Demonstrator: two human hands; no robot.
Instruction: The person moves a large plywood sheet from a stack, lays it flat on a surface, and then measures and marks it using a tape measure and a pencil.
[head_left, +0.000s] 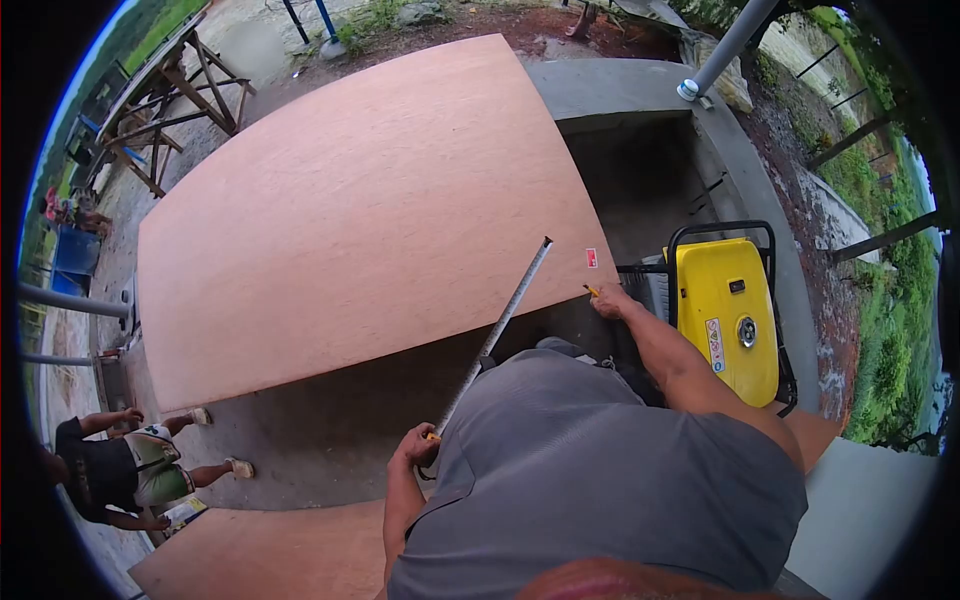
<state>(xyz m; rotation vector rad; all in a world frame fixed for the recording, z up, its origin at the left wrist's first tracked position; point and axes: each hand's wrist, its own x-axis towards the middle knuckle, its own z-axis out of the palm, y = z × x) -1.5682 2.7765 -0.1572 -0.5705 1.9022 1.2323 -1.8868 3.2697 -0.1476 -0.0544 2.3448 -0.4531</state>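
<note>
My left hand is closed around a tape measure whose silvery blade stretches up and to the right, its hooked end over a large plywood sheet. At the sheet's lower right corner, my right hand pinches a small yellow pencil or marker, its tip near the edge. A red and white label is stuck on the sheet just above that hand. The body of the tape measure is mostly hidden by my left fingers.
A yellow machine in a black frame stands at right, by a concrete ledge. A person is at lower left beside another plywood sheet. Wooden trestles stand at upper left.
</note>
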